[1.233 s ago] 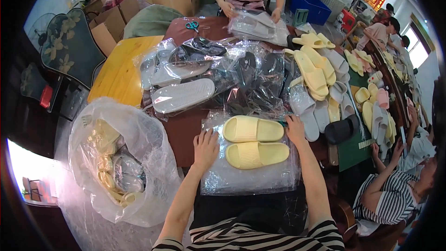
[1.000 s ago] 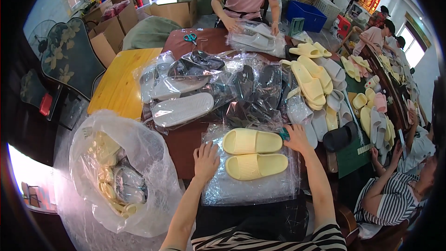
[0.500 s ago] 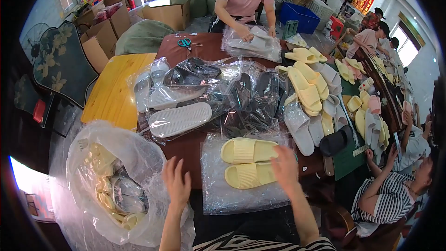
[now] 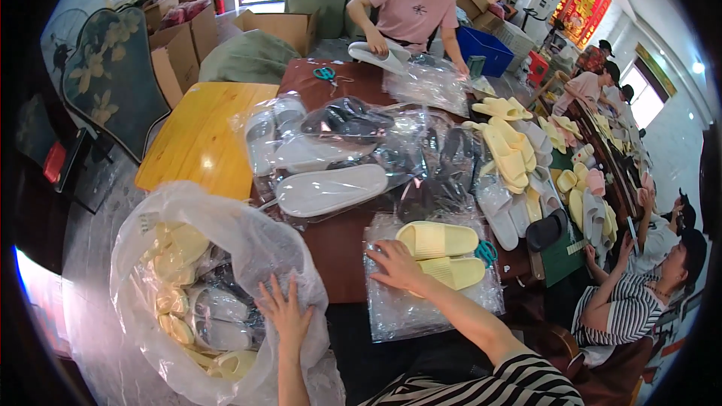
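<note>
My left hand (image 4: 284,312) rests with fingers spread on the inner side of a big translucent plastic sack (image 4: 124,286). Inside that sack lie several bagged slippers, yellow ones (image 4: 180,262) and grey ones (image 4: 219,319). On the table in front of me, a pair of yellow slippers (image 4: 438,241) lies on a stack of clear plastic bags (image 4: 398,321). My right hand (image 4: 396,265) is open, its fingers stretched over the left edge of that stack, beside the slippers. Its forearm crosses the lower right part of the stack. Teal-handled scissors (image 4: 486,254) sit at the slippers' right.
Bagged grey slippers (image 4: 332,189) and dark slippers (image 4: 346,118) pile up beyond the stack. Loose yellow slippers (image 4: 505,154) and grey ones lie to the right. Across the table a person (image 4: 414,15) holds a grey slipper (image 4: 380,56). A yellow wooden table (image 4: 199,139) stands left.
My left hand has come down onto the sack. My right hand has moved left, from the slippers' right end to the stack's left edge, uncovering the scissors. The person opposite has lifted a grey slipper.
</note>
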The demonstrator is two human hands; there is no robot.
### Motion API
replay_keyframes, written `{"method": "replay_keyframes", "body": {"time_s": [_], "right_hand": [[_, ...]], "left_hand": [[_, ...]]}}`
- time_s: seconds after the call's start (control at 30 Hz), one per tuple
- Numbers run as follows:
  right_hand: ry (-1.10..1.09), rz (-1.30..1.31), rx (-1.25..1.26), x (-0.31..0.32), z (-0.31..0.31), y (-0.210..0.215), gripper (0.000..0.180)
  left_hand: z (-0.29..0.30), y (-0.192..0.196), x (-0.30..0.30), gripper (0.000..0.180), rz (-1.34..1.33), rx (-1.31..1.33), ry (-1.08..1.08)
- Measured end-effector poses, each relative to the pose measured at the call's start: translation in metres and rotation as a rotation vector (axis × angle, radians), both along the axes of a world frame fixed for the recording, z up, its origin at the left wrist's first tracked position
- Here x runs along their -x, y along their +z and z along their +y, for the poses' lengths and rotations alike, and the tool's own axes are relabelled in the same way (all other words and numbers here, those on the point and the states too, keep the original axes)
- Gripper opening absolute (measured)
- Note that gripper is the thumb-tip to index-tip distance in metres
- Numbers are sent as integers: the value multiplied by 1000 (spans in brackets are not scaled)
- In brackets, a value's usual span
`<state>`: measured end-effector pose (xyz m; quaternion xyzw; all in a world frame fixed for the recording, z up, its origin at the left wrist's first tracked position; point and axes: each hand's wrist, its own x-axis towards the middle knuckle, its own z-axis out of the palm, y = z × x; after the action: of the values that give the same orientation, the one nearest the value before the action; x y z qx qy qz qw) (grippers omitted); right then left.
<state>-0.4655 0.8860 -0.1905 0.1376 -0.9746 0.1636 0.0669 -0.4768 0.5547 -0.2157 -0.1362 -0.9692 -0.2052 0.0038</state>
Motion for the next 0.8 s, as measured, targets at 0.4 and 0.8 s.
{"method": "replay_keyframes", "body": {"time_s": [0.4, 0.8], "right_hand": [[15, -77, -111, 14, -4, 0, 66], [55, -93, -249, 7, 5, -17, 71]], "left_hand": [[-14, -23, 15, 68, 127, -218, 27], [-94, 38, -20, 42, 331, -722, 520]]}}
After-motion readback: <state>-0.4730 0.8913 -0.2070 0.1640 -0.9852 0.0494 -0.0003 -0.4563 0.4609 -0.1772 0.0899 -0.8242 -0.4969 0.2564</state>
